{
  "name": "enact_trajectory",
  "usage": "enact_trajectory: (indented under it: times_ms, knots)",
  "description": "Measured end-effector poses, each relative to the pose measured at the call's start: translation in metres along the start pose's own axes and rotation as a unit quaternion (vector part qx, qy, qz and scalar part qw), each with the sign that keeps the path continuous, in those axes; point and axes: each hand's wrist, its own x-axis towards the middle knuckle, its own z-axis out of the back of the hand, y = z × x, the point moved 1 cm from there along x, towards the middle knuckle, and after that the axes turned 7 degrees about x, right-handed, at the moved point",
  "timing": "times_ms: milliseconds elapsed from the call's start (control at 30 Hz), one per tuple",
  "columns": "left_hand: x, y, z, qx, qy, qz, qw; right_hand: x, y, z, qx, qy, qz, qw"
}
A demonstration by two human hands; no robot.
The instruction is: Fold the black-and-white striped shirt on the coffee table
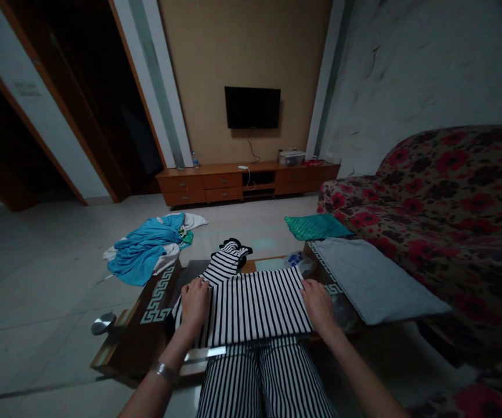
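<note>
A black-and-white striped garment point(255, 305) lies across the table in front of me, its near part spread flat in a rough rectangle. Its far left part point(227, 261) is bunched up and ends in black trim. My left hand point(195, 302) has its fingers curled onto the cloth at the left side. At the right edge my right hand point(318, 303) grips the fabric between thumb and fingers. Some fingertips are hidden by the hands themselves.
The low table point(157, 299) has a key-pattern border. A blue and white cloth pile point(146, 247) lies at its left, a folded grey garment point(372, 281) and a green folded cloth point(318, 226) at its right. A plastic bag point(300, 262) sits behind. A floral sofa point(446, 191) stands right.
</note>
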Motion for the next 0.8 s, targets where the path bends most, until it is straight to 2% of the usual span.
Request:
enact_trajectory:
  times_ms: [100,200,300,367,433,500,567,633,700,733,800]
  knots:
    - [0.013,-0.044,-0.012,-0.062,0.031,-0.088,0.994,0.032,0.033,-0.022,0.060,0.057,0.064,0.995]
    - [0.018,-0.064,-0.034,-0.077,0.031,-0.084,0.993,0.050,0.043,-0.047,0.084,0.070,0.074,0.991]
    - [0.018,-0.060,-0.050,-0.065,0.029,-0.065,0.995,0.057,0.027,-0.060,0.086,0.049,0.054,0.994]
    - [0.018,-0.055,-0.053,-0.059,0.033,-0.065,0.996,0.060,0.013,-0.059,0.087,0.050,0.049,0.994]
    - [0.018,-0.052,-0.052,-0.056,0.036,-0.066,0.996,0.064,0.010,-0.053,0.083,0.056,0.031,0.994]
    - [0.019,-0.052,-0.052,-0.053,0.034,-0.067,0.996,0.066,0.025,-0.048,0.077,0.057,-0.007,0.995]
    - [0.019,-0.053,-0.053,-0.049,0.027,-0.070,0.996,0.063,0.060,-0.047,0.085,0.055,-0.008,0.995]
    - [0.020,-0.054,-0.055,-0.043,0.023,-0.071,0.996,0.054,0.103,-0.055,0.116,0.061,0.053,0.990]
    - [0.020,-0.054,-0.057,-0.037,0.023,-0.073,0.996,0.041,0.134,-0.065,0.148,0.085,0.121,0.978]
    - [0.020,-0.053,-0.057,-0.036,0.023,-0.075,0.996,0.035,0.139,-0.069,0.157,0.097,0.137,0.973]
    - [0.019,-0.051,-0.056,-0.038,0.022,-0.078,0.996,0.023,0.125,-0.071,0.152,0.109,0.128,0.974]
